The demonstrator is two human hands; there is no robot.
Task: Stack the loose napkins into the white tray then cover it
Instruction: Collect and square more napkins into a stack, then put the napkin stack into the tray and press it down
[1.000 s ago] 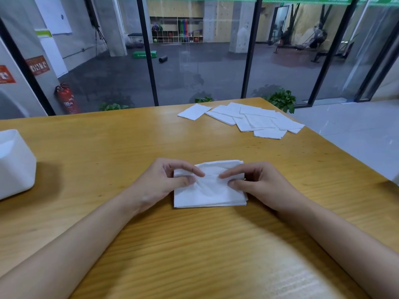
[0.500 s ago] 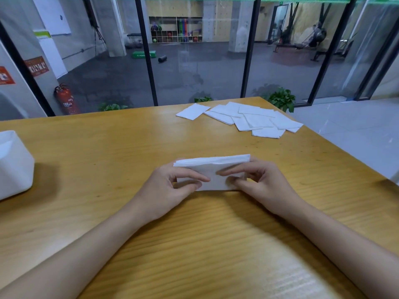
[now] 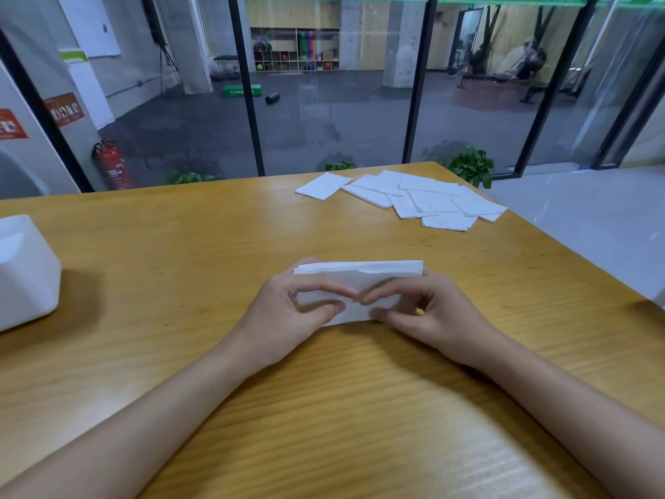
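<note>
Pinching a napkin stack (image 3: 363,273) on edge between left hand (image 3: 288,311) and right hand (image 3: 424,311).
Both hands grip it, thumb against fingers, low on the near face. The stack stands upright with its bottom edge on the desk (image 3: 180,246), mid-desk in front of the person. It looks light, soft and floppy, and the sheets will likely slide, so I'd clamp the full thickness near both ends, not one corner. Loose napkins (image 3: 414,199) lie scattered at the far right corner, well apart. The white tray (image 3: 25,271) is far left and part cut off; no cover seen.
</note>
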